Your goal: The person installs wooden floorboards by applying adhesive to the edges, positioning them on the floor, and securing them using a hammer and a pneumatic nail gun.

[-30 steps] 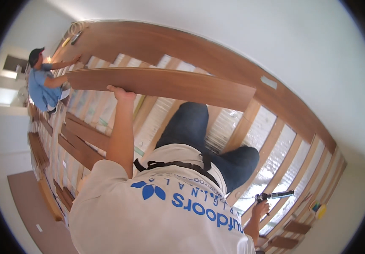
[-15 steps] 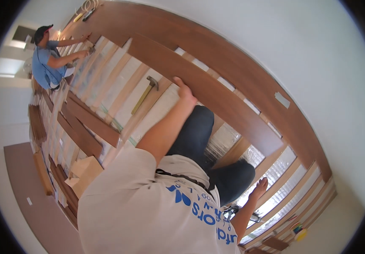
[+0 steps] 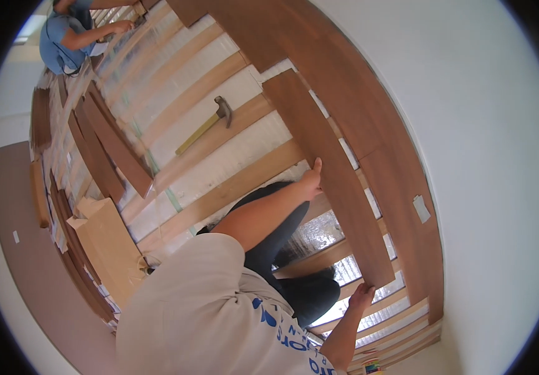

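Observation:
A long reddish-brown floorboard [image 3: 329, 165] lies across the wooden joists, a narrow gap apart from the boards laid along the wall [image 3: 369, 150]. My left hand [image 3: 312, 179] grips its near long edge around the middle, thumb up and the other fingers partly hidden. At the board's lower end, my right hand [image 3: 361, 296] holds the corner, its fingertips over the edge. A claw hammer [image 3: 204, 127] with a yellowish handle rests on a joist to the left of the board.
Pale joists [image 3: 244, 178] run over silvery sheeting. Loose brown boards [image 3: 104, 140] and an opened cardboard box [image 3: 108, 240] lie to the left. A co-worker in a blue shirt [image 3: 57, 40] crouches at the far left. The white wall [image 3: 469, 156] rises on the right.
My right hand, earlier held away from the board, has come onto its lower end. My left hand stays on the long edge. The view has turned, so the board appears steeper.

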A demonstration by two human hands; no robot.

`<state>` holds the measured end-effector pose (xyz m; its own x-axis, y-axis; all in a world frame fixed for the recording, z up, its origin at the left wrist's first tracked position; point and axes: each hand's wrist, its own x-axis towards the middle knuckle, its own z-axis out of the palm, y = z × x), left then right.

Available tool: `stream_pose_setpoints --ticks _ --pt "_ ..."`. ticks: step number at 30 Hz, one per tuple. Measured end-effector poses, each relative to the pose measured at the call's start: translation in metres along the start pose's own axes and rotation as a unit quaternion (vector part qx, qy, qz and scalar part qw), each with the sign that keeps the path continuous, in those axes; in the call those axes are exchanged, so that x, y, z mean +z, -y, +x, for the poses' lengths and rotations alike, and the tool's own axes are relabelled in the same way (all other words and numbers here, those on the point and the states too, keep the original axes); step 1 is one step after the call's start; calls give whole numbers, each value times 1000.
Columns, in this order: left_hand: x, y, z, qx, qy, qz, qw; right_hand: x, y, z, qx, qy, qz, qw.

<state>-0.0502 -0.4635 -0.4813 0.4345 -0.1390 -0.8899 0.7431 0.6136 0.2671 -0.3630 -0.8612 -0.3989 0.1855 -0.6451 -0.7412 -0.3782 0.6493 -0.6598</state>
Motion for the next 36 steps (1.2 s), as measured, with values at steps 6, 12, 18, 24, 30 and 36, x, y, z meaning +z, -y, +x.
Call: stream_pose_setpoints --ticks 6,12,18,24,30,36 --pt "-56 -125 36 216 -161 488 830 5 -9 59 31 10 -50 998" --pt "-48 -198 51 229 -160 501 819 20 -1 86 4 -22 -177 984" --pt "-44 -206 51 240 -181 439 847 69 7 71 -14 -49 -291 955" --pt "-43 -209 51 230 -172 400 870 81 8 64 -7 -72 -316 946" --pt "-29 -214 35 231 -191 401 866 66 17 77 14 -46 -339 940" --pt "-33 -210 47 234 -196 377 874 45 2 127 -13 -40 -414 909"
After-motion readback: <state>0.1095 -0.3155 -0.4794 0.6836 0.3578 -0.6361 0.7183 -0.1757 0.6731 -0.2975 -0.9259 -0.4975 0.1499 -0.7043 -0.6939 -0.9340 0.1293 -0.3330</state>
